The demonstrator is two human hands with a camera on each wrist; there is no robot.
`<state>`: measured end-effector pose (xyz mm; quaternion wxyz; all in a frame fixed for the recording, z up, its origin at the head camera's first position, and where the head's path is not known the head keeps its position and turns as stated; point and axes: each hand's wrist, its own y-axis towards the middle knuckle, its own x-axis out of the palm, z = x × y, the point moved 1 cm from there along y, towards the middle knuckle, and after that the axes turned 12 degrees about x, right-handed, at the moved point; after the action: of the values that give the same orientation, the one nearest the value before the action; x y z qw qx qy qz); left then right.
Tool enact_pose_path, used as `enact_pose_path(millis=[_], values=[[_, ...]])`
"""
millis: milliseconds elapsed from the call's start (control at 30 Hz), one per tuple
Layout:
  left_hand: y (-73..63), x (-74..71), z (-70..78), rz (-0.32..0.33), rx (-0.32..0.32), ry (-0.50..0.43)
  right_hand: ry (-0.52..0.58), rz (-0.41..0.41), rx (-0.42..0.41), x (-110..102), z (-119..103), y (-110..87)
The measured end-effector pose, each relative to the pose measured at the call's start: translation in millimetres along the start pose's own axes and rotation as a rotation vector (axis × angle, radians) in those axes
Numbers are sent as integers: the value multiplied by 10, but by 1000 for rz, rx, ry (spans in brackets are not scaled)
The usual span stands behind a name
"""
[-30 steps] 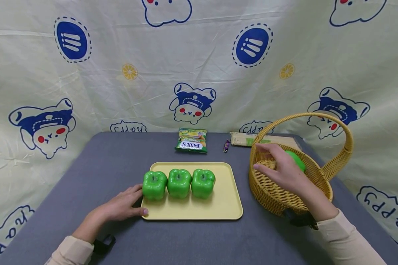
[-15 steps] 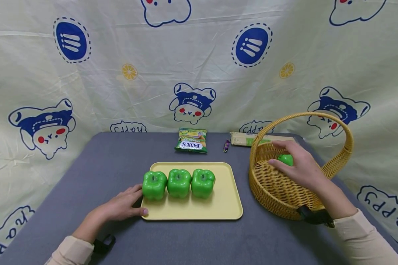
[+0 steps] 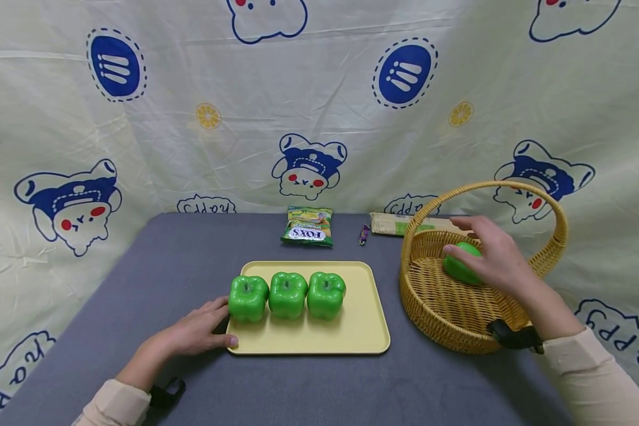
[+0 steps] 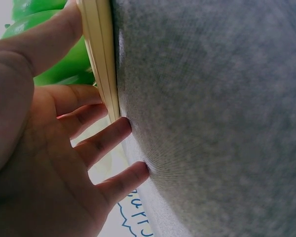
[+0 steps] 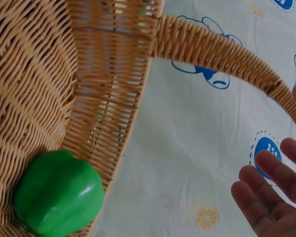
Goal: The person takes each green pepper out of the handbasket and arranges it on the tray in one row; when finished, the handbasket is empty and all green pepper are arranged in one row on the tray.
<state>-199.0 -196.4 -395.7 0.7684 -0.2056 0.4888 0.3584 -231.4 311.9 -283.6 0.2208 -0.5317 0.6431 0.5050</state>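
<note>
Three green bell peppers (image 3: 288, 296) stand in a row on the yellow tray (image 3: 364, 319). My left hand (image 3: 197, 328) rests at the tray's left end. In the left wrist view its thumb (image 4: 49, 44) touches the rim, and its spread fingers (image 4: 106, 143) reach the tray's side and the tablecloth. Over the right side of the wicker basket (image 3: 436, 325) hovers my right hand (image 3: 492, 257), fingers loosely extended and holding nothing. Another green bell pepper (image 5: 59, 192) lies inside that basket against its wall, apart from the hand in the right wrist view.
A green FOX'S candy bag (image 3: 307, 226) lies behind the tray. Beside it are a small purple wrapped candy (image 3: 364, 235) and a flat beige package (image 3: 386, 223), partly behind the basket. The basket's tall handle (image 3: 490, 184) arches up at right. A printed curtain (image 3: 319, 77) hangs behind the table.
My right hand has moved right, from over the middle of the basket toward its right side, uncovering more of the bell pepper inside. The left hand and tray have stayed put.
</note>
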Motion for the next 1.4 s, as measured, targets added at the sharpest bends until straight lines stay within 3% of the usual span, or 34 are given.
enact_pose_path(millis=[667, 1000, 1400], values=[[1, -3, -3, -16, -37, -15, -75, -64, 150, 59, 308, 157], [5, 0, -5, -33, -67, -39, -137, -107, 168, 147, 493, 249], [4, 8, -16, -23, -48, -18, -163, -153, 206, 303, 694, 303]])
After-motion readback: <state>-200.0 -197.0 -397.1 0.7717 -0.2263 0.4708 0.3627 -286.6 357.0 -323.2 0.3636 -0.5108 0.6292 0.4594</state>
